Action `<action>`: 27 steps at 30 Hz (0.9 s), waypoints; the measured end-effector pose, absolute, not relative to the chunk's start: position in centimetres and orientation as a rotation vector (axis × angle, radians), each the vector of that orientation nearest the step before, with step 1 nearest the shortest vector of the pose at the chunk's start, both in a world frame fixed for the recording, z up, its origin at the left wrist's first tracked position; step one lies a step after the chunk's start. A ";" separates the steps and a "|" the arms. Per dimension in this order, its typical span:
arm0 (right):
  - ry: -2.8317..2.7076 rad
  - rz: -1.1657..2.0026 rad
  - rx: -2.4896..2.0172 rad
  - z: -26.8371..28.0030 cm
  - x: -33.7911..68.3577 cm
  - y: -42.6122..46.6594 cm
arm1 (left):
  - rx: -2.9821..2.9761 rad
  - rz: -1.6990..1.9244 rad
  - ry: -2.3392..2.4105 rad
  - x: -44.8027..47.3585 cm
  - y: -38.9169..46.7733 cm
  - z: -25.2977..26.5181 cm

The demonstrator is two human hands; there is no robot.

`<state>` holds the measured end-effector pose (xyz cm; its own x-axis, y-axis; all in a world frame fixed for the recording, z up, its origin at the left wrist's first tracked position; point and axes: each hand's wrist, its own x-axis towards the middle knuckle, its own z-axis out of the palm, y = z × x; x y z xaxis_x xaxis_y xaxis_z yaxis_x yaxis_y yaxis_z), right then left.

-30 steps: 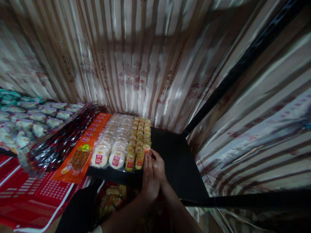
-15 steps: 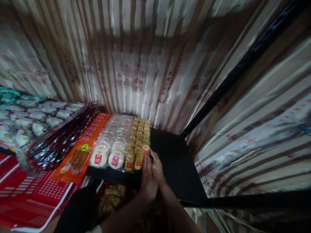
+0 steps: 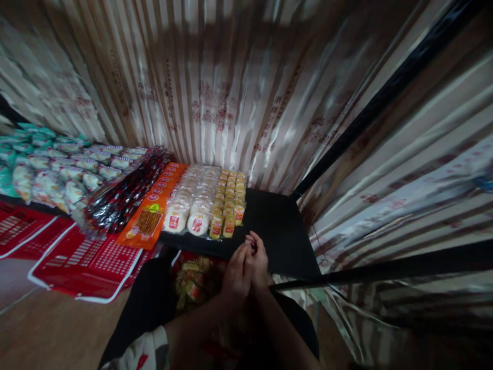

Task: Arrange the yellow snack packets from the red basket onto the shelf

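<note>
The yellow snack packets (image 3: 230,199) sit on the black shelf (image 3: 269,210) at 11 o'clock from the touching left hand (image 3: 236,272) and right hand (image 3: 260,262), ranked seemingly for display, printed fronts facing 6 o'clock, columns' long axis running roughly 6 to 12, fingers bunched narrow, any hold impossible to tell.

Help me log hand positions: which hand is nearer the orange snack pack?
Left. The left hand is right of the orange snack pack and closer to the person's body; the right hand, close beside the left one, is farther right.
</note>
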<state>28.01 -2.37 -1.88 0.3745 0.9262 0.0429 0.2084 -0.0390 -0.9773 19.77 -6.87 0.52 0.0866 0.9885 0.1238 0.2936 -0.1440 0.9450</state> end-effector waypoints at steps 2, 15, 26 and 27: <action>-1.100 0.765 -1.539 -2.1 27.2 -5.7 | 1.602 1.086 1.266 18.3 -9.6 -0.2; -1.837 1.129 -1.754 -7.7 23.3 -11.8 | 1.617 0.394 2.172 8.9 -13.0 -7.9; -1.972 1.180 -1.757 -8.8 20.5 -11.8 | 1.636 0.540 2.082 9.2 -13.3 -9.8; -1.950 1.177 -1.756 -8.9 20.5 -12.0 | 1.617 0.555 2.040 9.3 -13.5 -9.7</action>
